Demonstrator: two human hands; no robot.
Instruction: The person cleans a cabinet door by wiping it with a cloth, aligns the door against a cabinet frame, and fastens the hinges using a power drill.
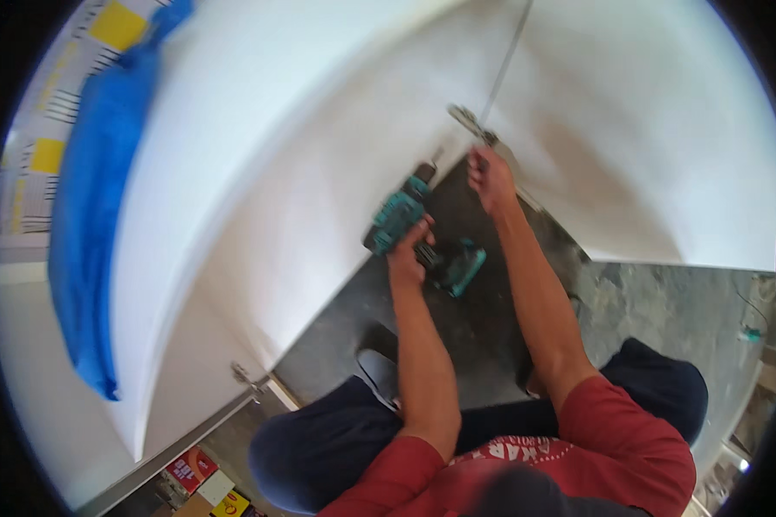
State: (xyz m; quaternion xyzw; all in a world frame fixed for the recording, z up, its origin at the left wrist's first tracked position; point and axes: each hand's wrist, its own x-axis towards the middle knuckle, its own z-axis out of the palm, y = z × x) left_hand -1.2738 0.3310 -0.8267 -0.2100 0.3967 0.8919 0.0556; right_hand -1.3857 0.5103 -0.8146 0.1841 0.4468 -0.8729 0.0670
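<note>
My left hand is wrapped round the grip of a teal and black cordless drill, its bit pointing up toward the white panels. My right hand is closed on a metal cabinet hinge, up by the corner where the two panels meet. The drill's bit lies to the left of that hinge, apart from it. Its battery base hangs below my left hand. Fingertips of my right hand are partly hidden, so how they grip the hinge's near end is not fully seen.
A white panel stands on the left, another white panel on the right. A second hinge sits at the left panel's lower edge. Blue plastic sheeting hangs at far left. Small boxes lie bottom left on the grey floor.
</note>
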